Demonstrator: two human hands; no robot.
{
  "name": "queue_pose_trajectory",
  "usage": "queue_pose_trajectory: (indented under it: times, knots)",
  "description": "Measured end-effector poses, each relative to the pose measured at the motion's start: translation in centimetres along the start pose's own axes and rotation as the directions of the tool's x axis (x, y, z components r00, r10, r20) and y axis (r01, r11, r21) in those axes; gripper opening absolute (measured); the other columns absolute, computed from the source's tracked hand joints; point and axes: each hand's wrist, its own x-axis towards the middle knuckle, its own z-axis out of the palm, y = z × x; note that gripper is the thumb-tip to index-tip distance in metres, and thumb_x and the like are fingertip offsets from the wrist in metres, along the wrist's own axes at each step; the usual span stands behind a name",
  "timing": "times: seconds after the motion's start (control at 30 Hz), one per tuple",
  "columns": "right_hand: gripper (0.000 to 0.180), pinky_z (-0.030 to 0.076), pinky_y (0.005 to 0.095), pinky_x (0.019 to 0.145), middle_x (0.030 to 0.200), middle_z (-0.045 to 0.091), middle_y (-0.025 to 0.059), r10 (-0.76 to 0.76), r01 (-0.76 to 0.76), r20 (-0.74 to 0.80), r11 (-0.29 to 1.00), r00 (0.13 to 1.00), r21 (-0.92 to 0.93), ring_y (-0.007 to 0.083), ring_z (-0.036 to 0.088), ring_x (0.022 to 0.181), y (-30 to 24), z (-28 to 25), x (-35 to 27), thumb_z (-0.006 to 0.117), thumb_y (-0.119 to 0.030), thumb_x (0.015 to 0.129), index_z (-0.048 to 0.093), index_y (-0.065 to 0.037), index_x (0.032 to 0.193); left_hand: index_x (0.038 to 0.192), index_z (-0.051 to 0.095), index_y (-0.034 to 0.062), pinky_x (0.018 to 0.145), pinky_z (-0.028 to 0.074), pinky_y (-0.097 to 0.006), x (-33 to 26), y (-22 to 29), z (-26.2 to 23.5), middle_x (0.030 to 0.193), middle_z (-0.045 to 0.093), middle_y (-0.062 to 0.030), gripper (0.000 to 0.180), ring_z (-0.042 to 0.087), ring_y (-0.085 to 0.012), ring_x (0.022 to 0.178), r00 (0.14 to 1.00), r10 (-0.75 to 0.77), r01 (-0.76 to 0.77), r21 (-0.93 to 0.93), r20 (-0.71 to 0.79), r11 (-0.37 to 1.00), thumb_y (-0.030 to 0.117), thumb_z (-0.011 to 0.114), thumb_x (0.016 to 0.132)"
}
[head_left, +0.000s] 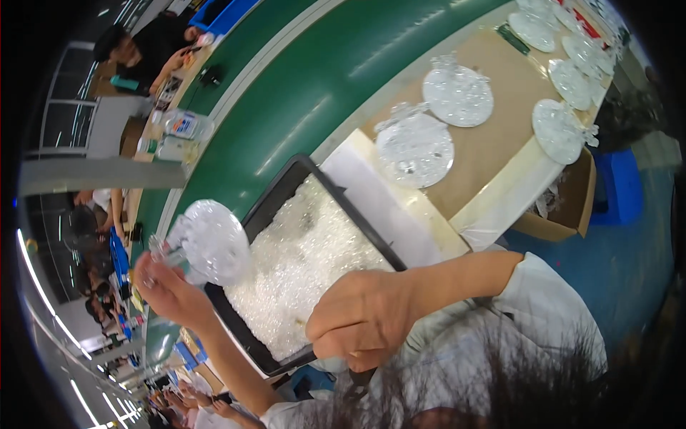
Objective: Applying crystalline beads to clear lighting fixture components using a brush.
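My left hand [171,292] grips a clear, round flat ornament [216,242] by its knobbly top. The ornament is tilted over the left edge of a black tray [359,218]. Glittering clear-white granules [296,247] fill the tray. Above its near right end, my right hand [368,313] is closed with the fingers curled under. Whatever it may hold is hidden from view. Two similar ornaments, a nearer one [414,149] and a farther one [458,94], lie on brown board [493,136] beyond the tray.
More clear ornaments [561,132] lie along the board's right edge. A cardboard box [564,214] and a blue bin [618,186] stand low at the right. A green conveyor belt [286,107] curves behind the tray. Plastic bottles [182,132] and a co-worker [153,50] are across it.
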Motion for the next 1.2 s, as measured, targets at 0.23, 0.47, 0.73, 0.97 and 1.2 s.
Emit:
queue_pose_trajectory:
  times: [0.23,0.47,0.73,0.97,1.2]
  knots:
    - [0.01,0.05,0.0351,0.054,0.088,0.059,0.0078,0.072,-0.011,-0.233,0.967,0.97,0.255,0.0248,0.061,0.063,0.8,0.2,-2.4,0.055,-0.004,0.081,0.059,-0.006,0.089,0.118,0.052,0.0024,0.056,0.04,-0.018,6.0,-8.3,12.6,0.102,0.068,-0.01,0.022,0.051,-0.0049,0.065,0.854,-0.159,0.299,-0.217,0.495,0.929,0.017,0.051,0.102]
    - [0.011,0.045,0.0356,0.045,0.072,0.05,0.0049,0.024,-0.012,-0.326,0.999,0.945,0.038,0.0244,0.053,0.051,1.2,1.2,-1.8,0.058,-0.006,0.071,0.058,-0.006,0.082,0.127,0.049,0.0022,0.067,0.051,-0.03,7.6,-12.3,17.8,0.106,0.068,-0.0173,0.038,0.066,-0.0191,0.076,0.634,-0.282,0.147,0.246,0.721,0.958,0.022,0.056,0.096]
    - [0.011,0.043,0.0345,0.043,0.067,0.044,0.004,-0.002,-0.049,-0.393,0.992,0.92,-0.119,0.0212,0.051,0.049,1.3,1.4,-2.7,0.06,-0.011,0.069,0.05,-0.007,0.071,0.144,0.038,0.0042,0.088,0.049,-0.038,4.6,11.7,20.8,0.14,0.053,-0.012,0.067,0.062,-0.023,0.108,0.281,0.246,-0.11,-0.224,0.928,0.968,0.015,0.068,0.085]
    - [0.01,0.04,0.0324,0.041,0.065,0.041,0.0031,-0.134,0.087,-0.399,0.987,0.907,-0.134,0.019,0.048,0.049,0.9,1.2,-2.4,0.059,-0.01,0.066,0.049,-0.007,0.069,0.118,0.063,0.0003,0.069,0.051,-0.034,0.3,16.5,23.0,0.1,0.069,-0.0199,0.037,0.067,-0.0288,0.079,-0.013,0.351,-0.227,-0.344,0.936,0.911,0.009,0.069,0.083]
    - [0.005,0.042,0.0324,0.045,0.069,0.047,0.0036,-0.183,0.164,-0.347,0.983,0.92,-0.085,0.02,0.051,0.053,1.5,-0.2,-4.2,0.057,-0.01,0.075,0.056,-0.005,0.076,0.11,0.066,-0.0036,0.057,0.048,-0.035,1.6,16.0,12.4,0.095,0.071,-0.0185,0.029,0.063,-0.0272,0.061,0.339,0.73,-0.747,-0.303,0.593,0.592,-0.003,0.068,0.081]
